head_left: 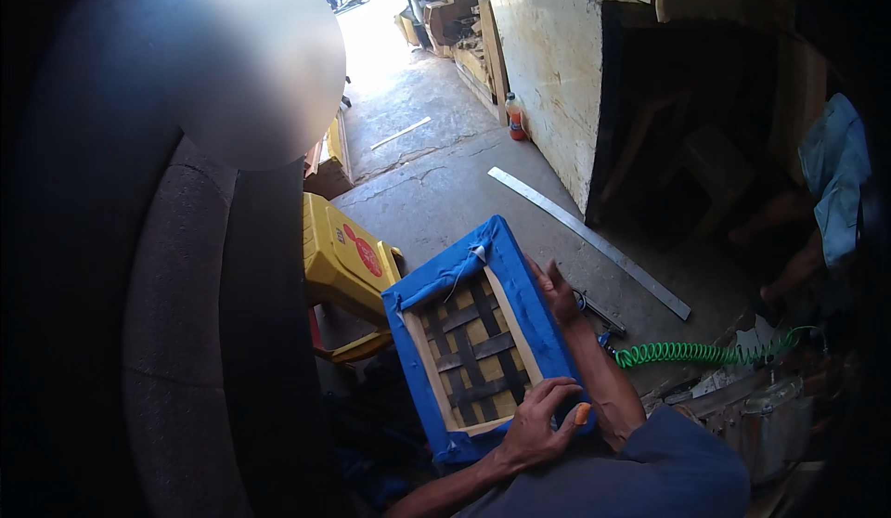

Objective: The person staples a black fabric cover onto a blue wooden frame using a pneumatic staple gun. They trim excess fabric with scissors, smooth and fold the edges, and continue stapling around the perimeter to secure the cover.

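Yellow plastic stool (325,275), one: standing on the grey concrete floor (436,204), just left of the panel; probably needing clearance whenever the panel is being turned.

Rectangular wooden panel wrapped in blue cloth (473,337), one: being held tilted above the person's lap, webbed face showing. For good handling, both long sides are likely wanting even support, with cloth being smoothed outward and each corner being checked for slack. Appearance: the cloth is bunching along the far edge and creasing at the near left corner; pale bare wood rails (513,323) are bordering the opening; flat black straps (475,351) are crossing before a tan backing; a whitish tuft (480,253) is trailing thread inside the far edge.

Bare left hand (538,423): lying over the near right corner, fingers bending, thumb wearing an orange cover (582,414); whether it is pinching cloth, cannot tell.

Bare right hand (555,295): bracing the outer right edge; its fingers are partly hiding, grip uncertain.

Long flat silvery straightedge (592,241), one: lying on the floor, beyond the panel's right edge.

Coiled green hose (696,354), one: running farther right.
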A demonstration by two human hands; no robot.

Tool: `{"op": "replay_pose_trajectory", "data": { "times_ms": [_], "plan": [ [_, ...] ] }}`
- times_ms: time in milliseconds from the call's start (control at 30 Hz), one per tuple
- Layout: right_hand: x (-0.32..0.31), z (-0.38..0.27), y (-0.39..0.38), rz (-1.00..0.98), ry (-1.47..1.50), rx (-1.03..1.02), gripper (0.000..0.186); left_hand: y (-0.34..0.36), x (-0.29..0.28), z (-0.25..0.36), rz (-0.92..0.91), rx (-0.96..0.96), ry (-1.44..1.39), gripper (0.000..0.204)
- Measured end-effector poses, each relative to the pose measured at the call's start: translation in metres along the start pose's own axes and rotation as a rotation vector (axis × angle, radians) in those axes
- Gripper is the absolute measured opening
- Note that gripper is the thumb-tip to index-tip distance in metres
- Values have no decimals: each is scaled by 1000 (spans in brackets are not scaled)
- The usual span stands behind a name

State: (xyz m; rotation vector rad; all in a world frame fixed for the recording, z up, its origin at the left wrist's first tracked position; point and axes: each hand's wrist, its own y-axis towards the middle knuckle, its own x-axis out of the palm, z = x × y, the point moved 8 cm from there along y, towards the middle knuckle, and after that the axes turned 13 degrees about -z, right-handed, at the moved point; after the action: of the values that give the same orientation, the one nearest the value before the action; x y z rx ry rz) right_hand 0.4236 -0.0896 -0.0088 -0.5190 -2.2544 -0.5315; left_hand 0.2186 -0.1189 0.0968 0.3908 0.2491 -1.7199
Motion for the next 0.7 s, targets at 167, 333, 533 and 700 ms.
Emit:
{"op": "replay_pose_trajectory", "data": {
  "times_ms": [167,333,533,700],
  "plan": [
    [-77,85,-93,125,-420,673,78,-25,16,-92,-168,-98,574,56],
    [-203,82,-148,383,-1529,933,66,2,5,-130,-229,-242,631,57],
    [-258,108,-175,603,-1940,895,59,-4,-5,-136,-211,-359,645,53],
    [-286,82,-185,614,-1711,962,68,-18,-13,-131,-138,-389,585,51]
  ]
}}
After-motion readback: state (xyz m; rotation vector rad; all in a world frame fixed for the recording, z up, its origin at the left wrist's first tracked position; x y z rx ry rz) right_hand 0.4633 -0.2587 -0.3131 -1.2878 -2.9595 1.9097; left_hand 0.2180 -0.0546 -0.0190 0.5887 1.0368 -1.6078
